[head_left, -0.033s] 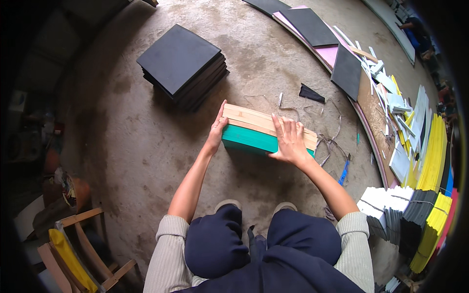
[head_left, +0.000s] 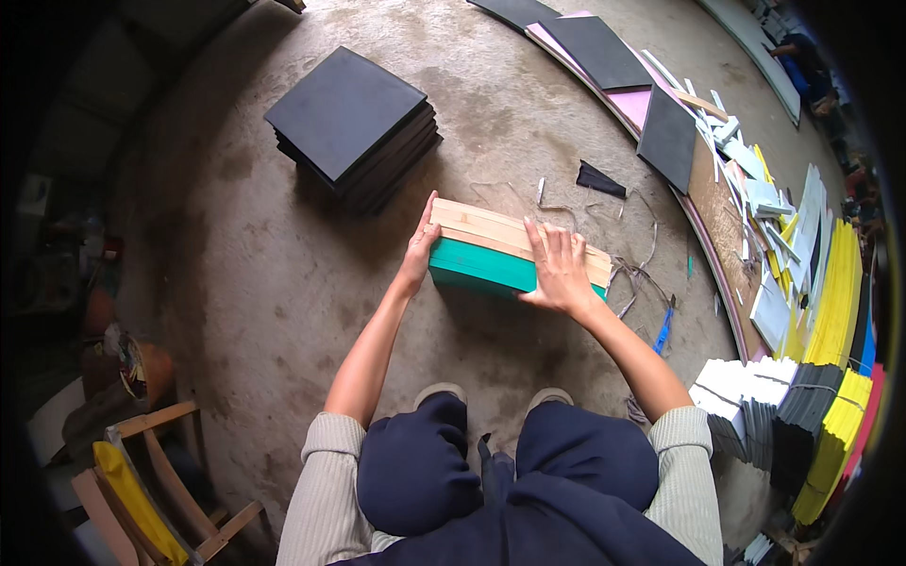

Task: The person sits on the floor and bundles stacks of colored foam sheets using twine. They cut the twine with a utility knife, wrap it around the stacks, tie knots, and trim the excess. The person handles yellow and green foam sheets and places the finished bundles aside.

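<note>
Between my hands is a block-like stack of green and beige sheets [head_left: 479,264], its pale beige edges up and a green face toward me. My left hand [head_left: 418,247] holds its left end, the fingers pressed along that short side. Toward the other end, my right hand [head_left: 561,274] grips it with fingers spread over the beige edges and the thumb low on the green face. The underside of the stack is hidden, so I cannot tell whether it touches the floor.
Beyond the block, a pile of black square sheets [head_left: 345,108] stands on the concrete floor. Tangled ties [head_left: 645,274], a black scrap [head_left: 601,179] and a blue-handled tool [head_left: 664,330] lie to the right. Bundled yellow strips [head_left: 832,292] and white offcuts stand further right. A wooden frame [head_left: 156,420] is at lower left.
</note>
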### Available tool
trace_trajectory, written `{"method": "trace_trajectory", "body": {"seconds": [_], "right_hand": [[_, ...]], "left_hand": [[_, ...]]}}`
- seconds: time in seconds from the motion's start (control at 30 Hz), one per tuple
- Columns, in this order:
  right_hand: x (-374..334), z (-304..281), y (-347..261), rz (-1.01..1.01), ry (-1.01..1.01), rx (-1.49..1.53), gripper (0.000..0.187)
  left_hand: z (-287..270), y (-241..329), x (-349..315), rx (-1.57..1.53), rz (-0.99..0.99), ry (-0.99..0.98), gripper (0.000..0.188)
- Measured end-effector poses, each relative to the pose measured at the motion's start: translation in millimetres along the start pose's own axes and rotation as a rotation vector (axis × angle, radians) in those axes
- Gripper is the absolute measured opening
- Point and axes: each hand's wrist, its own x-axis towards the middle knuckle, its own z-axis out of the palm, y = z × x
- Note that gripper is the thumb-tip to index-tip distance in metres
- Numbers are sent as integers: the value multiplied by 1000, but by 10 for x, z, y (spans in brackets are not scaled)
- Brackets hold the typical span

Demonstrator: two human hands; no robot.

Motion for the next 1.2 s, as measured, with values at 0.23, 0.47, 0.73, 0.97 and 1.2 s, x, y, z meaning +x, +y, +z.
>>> {"method": "trace_trajectory", "body": {"seconds": [0.23, 0.47, 0.73, 0.97, 1.2], "right_hand": [[309, -50, -2, 247, -56, 228, 111], [420, 378, 34, 486, -338, 1585, 90], [436, 1109, -207, 477, -284, 1586, 69], [269, 1170, -174, 645, -163, 1094, 66], [-1419, 520, 921, 689, -219, 780, 38]], "left_hand": [[-329, -300, -65, -48, 89, 411, 88], [-169, -151, -324, 139, -275, 60, 106], [-357, -376, -201, 232, -259, 211, 82], [-185, -375, -158, 1087, -173, 329, 82], [836, -97, 210, 1189, 496, -12, 55]]}}
